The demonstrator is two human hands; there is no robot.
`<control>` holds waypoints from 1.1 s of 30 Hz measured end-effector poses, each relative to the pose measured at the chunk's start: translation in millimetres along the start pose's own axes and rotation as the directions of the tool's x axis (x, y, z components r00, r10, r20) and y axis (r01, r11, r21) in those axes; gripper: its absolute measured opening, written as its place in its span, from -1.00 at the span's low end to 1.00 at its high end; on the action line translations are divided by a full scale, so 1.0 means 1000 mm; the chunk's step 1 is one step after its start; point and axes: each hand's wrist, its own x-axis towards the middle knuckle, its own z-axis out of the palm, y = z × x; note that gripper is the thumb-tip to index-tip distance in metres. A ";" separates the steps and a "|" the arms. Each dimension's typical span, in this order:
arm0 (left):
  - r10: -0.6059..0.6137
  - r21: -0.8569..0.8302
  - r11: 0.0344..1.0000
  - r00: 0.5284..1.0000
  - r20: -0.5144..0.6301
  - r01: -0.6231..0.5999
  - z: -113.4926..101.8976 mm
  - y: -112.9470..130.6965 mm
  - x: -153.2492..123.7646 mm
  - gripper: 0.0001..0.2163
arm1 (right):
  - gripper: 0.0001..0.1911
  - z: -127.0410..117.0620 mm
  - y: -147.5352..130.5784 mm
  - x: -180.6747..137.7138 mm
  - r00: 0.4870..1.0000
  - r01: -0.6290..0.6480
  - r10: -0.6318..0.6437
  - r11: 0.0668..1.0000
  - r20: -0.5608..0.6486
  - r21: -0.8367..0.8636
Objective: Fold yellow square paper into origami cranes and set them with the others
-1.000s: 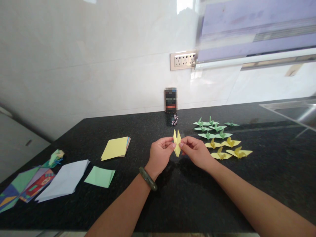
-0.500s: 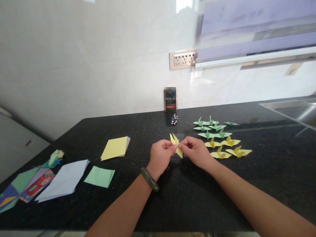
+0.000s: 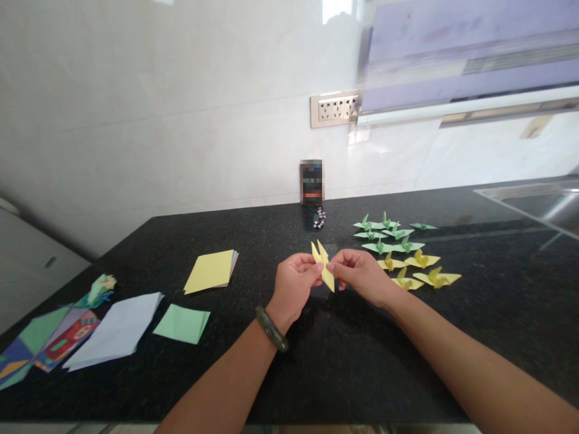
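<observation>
A partly folded yellow origami crane (image 3: 326,272) is held up over the dark counter between my two hands, its two narrow points facing away from me. My left hand (image 3: 294,283) pinches its left side with thumb and fingers. From the other side, my right hand (image 3: 359,274) grips its right edge in a pinch. Several finished yellow paper cranes (image 3: 436,278) sit just right of my right hand, partly hidden by it. Behind these stand several green paper cranes (image 3: 381,247) in rows.
Left of my hands lie a stack of yellow-topped square paper (image 3: 208,271), green paper sheets (image 3: 181,323), white paper (image 3: 118,328) and a colourful packet (image 3: 67,340). A pixelated box-like object (image 3: 312,182) leans on the wall, beads (image 3: 319,218) before it. A sink edge (image 3: 525,208) is far right.
My hands have shifted only slightly, and the yellow crane has turned a little between my fingers. My right hand covers a bit more of the nearest yellow crane.
</observation>
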 end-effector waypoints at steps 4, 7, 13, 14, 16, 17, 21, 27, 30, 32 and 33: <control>-0.014 -0.010 1.000 0.999 0.044 0.014 0.001 0.000 -0.001 -0.77 | -0.78 0.004 0.003 -0.001 0.997 0.048 -0.056 0.992 -0.059 -0.120; -0.014 -0.052 0.999 0.999 0.046 0.016 0.001 -0.003 -0.001 -0.78 | -0.77 0.011 0.006 -0.004 0.986 0.085 -0.110 0.978 -0.129 -0.189; 0.053 -0.042 0.998 0.998 0.016 -0.052 0.000 -0.007 0.002 -0.78 | -0.75 0.020 0.009 -0.009 0.957 0.152 -0.202 0.960 -0.207 -0.235; 0.059 -0.041 0.997 0.998 0.014 -0.058 0.000 -0.007 0.002 -0.77 | -0.75 0.020 0.008 -0.010 0.954 0.173 -0.223 0.955 -0.201 -0.239; 0.063 -0.058 0.996 0.998 0.031 -0.061 -0.001 -0.006 0.002 -0.76 | -0.78 0.020 0.007 -0.011 0.949 0.213 -0.255 0.952 -0.187 -0.218; 0.060 -0.072 0.996 0.997 0.048 -0.056 -0.001 -0.005 0.002 -0.77 | -0.80 0.019 0.006 -0.011 0.946 0.230 -0.265 0.954 -0.185 -0.194; 0.019 -0.132 0.991 0.989 0.146 0.000 -0.003 -0.004 0.002 -0.79 | -0.80 0.017 0.003 -0.010 0.934 0.275 -0.292 0.956 -0.207 -0.107; 0.042 -0.077 0.997 0.978 0.202 -0.027 -0.005 -0.005 0.003 -0.78 | -0.88 0.015 0.000 -0.009 0.911 0.318 -0.351 0.932 -0.216 -0.175; 0.061 -0.084 0.995 0.976 0.210 -0.044 -0.005 -0.005 0.002 -0.79 | -0.89 0.015 -0.001 -0.009 0.905 0.322 -0.363 0.926 -0.223 -0.199; 0.049 -0.090 0.995 0.977 0.206 -0.031 -0.004 -0.003 0.002 -0.78 | -0.89 0.016 -0.001 -0.009 0.907 0.312 -0.354 0.928 -0.226 -0.203; 0.047 -0.087 0.996 0.979 0.199 -0.031 -0.003 -0.003 0.001 -0.78 | -0.89 0.016 -0.002 -0.009 0.908 0.307 -0.352 0.928 -0.229 -0.209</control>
